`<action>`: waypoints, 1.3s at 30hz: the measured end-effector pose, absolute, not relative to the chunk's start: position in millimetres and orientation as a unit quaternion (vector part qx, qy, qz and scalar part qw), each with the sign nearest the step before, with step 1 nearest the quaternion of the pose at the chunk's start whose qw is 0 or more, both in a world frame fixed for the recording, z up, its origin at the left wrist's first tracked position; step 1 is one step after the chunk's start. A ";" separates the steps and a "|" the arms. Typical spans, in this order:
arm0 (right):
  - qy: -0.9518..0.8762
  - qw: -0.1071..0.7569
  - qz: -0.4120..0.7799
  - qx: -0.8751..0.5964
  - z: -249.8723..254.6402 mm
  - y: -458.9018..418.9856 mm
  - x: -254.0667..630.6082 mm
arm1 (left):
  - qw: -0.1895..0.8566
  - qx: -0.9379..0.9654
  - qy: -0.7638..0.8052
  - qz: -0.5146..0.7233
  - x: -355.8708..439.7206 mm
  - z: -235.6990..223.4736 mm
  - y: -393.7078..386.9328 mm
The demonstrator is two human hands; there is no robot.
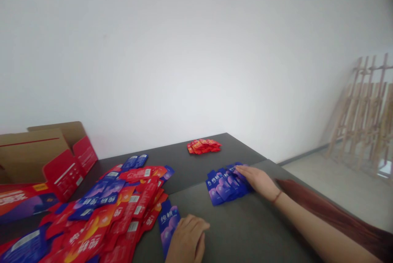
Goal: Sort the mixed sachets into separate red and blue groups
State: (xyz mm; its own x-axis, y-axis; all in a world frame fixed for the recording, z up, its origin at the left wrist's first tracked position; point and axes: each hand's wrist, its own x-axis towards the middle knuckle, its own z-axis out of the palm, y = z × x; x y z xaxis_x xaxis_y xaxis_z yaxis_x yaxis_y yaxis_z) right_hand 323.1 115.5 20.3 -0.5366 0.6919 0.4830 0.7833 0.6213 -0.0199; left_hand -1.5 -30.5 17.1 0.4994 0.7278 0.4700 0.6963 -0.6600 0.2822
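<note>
My right hand (258,180) rests flat on a fanned stack of blue sachets (223,184) on the dark table (245,230), fingers stretched over the stack's right side. My left hand (187,241) lies near the front edge, fingers curled loosely, resting on one blue sachet (167,220) at the edge of a big mixed pile of red and blue sachets (101,209). A small stack of red sachets (204,146) sits at the far side of the table.
An open cardboard box with red printed flaps (46,160) stands at the left rear. A white wall runs behind the table. Wooden easels (365,115) lean against the wall at the right, on a pale floor.
</note>
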 end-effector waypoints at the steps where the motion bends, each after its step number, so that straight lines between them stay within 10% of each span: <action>1: -0.878 0.217 -0.098 -0.415 16.7 115.4 322.0 | 0.025 0.867 0.411 0.280 -2.1 16.9 -29.9; 23: -0.883 0.209 -0.142 -0.395 11.8 89.3 305.3 | 0.029 0.807 0.560 0.188 -29.0 42.5 -21.1; 39: -0.936 0.164 0.099 -0.294 11.1 -22.0 94.4 | 0.091 0.827 0.554 0.015 -78.5 52.2 -16.5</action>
